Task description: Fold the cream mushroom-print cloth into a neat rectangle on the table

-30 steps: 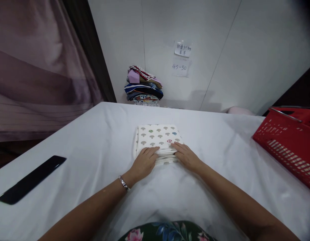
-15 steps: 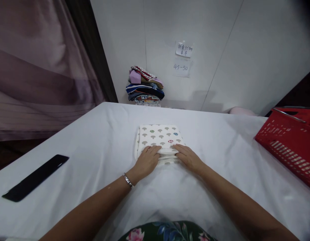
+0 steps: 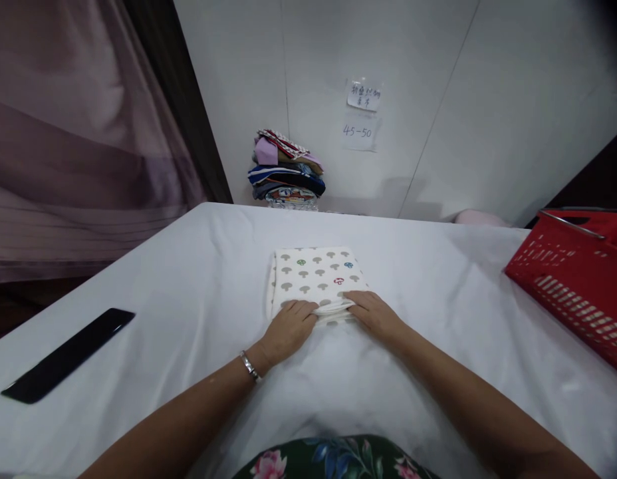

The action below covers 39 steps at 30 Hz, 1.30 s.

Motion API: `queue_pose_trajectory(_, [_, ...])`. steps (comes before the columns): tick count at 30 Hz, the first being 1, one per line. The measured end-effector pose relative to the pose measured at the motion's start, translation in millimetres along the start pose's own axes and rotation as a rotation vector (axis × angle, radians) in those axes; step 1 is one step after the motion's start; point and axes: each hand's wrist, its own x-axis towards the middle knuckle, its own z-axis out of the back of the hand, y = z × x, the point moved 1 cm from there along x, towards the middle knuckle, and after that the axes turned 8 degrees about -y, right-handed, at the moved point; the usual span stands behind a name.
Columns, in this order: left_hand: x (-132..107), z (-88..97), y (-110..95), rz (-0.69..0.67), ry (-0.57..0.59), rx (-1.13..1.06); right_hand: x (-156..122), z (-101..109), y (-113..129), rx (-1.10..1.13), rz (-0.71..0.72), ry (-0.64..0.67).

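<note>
A folded white cloth (image 3: 313, 273) printed with grey mushrooms and a few coloured ones lies in the middle of the white-covered table (image 3: 408, 266). At its near left corner my left hand (image 3: 291, 328) is closed on the front edge, fingers on top and the thumb hidden. A silver bracelet (image 3: 250, 366) circles that wrist. My right hand (image 3: 375, 314) grips the near right part of the same edge, fingers over the top layer. Between the two hands the layered near edge bulges slightly, with a lower layer showing under it.
On the left of the table lies a long black flat object (image 3: 69, 356). A red plastic basket (image 3: 572, 279) stands at the right. Beyond the far edge rises a stack of folded fabrics (image 3: 287, 166) against the wall, where paper notes (image 3: 361, 130) are taped. A curtain (image 3: 79, 133) hangs at left.
Both hands have come slightly nearer to me and lower on the cloth's front edge. The top layer now reaches further down over the layers beneath.
</note>
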Motion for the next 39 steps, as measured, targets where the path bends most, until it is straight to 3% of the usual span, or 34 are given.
queue_pose_trajectory(4, [1.0,3.1,2.9,-0.02,-0.036,0.009,-2.2,2.5,-1.9,0.006,0.026,0.02])
queue_pose_trajectory(9, [3.1,9.5,10.2,-0.038,-0.116,0.01,-1.6,2.7,-0.3,-0.02,0.004,-0.056])
queue_pose_trajectory(19, [-13.8,1.8,10.1,-0.021,-0.036,-0.093,-8.5,-8.6,-5.6,0.13,0.009,-0.083])
queue_pose_trajectory(22, [-13.1,1.9,11.4,0.0,-0.045,-0.102,-15.9,-1.5,-10.8,0.267,-0.096,-0.155])
queue_pose_trajectory(26, [-12.2,1.4,11.8,0.031,-0.046,-0.093,-32.1,5.4,-16.6,0.398,-0.369,-0.175])
queue_pose_trajectory(33, [-10.3,2.5,10.7,0.037,-0.06,-0.073,-43.9,0.6,-17.8,0.567,-0.663,-0.255])
queue_pose_trajectory(39, [-4.2,3.8,5.2,0.032,-0.087,-0.023,-38.3,9.6,-5.2,0.382,-0.633,-0.379])
